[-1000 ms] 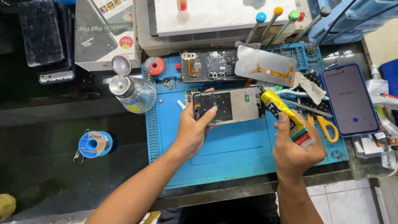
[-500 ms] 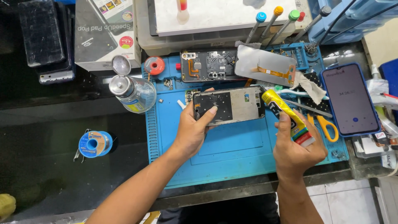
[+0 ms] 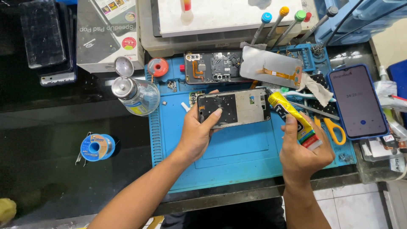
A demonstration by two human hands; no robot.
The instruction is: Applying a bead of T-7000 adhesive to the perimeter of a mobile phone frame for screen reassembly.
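My left hand (image 3: 199, 133) grips the left end of an opened phone frame (image 3: 246, 106), thumb across its dark inner face, holding it just above the blue work mat (image 3: 237, 157). My right hand (image 3: 303, 150) holds a yellow glue tube (image 3: 292, 118) with a black label; its tip points at the frame's right edge. A phone back with exposed circuit boards (image 3: 212, 67) and a grey display panel with an orange flex cable (image 3: 271, 67) lie at the mat's far side.
A clear liquid dispenser bottle (image 3: 135, 95) stands left of the mat, a blue solder spool (image 3: 96, 147) farther left. A lit phone in a blue case (image 3: 358, 101) lies to the right beside yellow-handled scissors (image 3: 330, 127). Screwdrivers (image 3: 280, 21) and a product box (image 3: 108, 34) stand behind.
The glue tube has shifted slightly in my right hand, staying near the frame's right edge. My left hand keeps its hold on the frame.
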